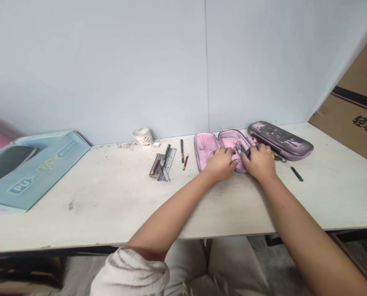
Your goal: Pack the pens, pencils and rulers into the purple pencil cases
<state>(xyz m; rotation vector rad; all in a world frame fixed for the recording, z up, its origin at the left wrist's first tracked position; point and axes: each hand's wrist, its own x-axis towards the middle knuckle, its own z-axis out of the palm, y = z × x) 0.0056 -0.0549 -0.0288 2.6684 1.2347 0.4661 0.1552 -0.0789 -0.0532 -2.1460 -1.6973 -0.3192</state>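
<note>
A pink pencil case (206, 144) lies unzipped on the table, its two halves spread apart. My left hand (222, 163) rests over its middle, fingers curled down on the case. My right hand (260, 161) is bent over the right half, closed beside several pens and markers (243, 144); its fingers hide what they grip. Behind that hand is a dark, shut pencil case (280, 139) with a pink print. A few pens (280, 157) stick out between it and the hand.
Left of the case lie rulers (168, 164) with pens on top, a black pen (182, 151) and a short red pencil (185, 162). A paper cup (143, 137) and a white eraser (156, 144) sit near the wall. A dark strip (296, 174) lies right; a blue box (38, 168) stands left.
</note>
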